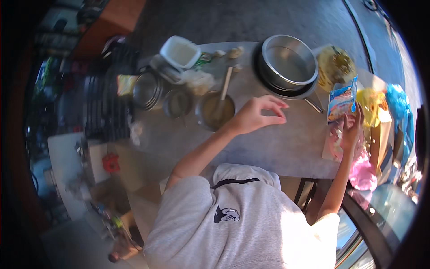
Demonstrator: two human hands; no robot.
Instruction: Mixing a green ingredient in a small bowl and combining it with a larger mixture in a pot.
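My left hand (260,116) hovers over the middle of the table, thumb and a finger brought together in a pinch. Anything between those fingertips is too small to make out. At the right side, my right hand (351,130) grips the lower end of a blue printed plastic packet (342,102). Left of my left hand is a metal bowl (208,117) of brownish liquid, with a long-handled utensil (226,83) leaning in it. Beyond my hands, a deep steel pot (289,62) sits in a wider dark pan (286,93).
A white plastic tub (180,52), stacked metal bowls (147,91) and a small strainer-like bowl (177,104) stand at the left. Yellow bags (333,67), a pink bag (363,172) and a blue bag (398,101) crowd the right edge. A thin metal utensil (313,106) lies by the pan.
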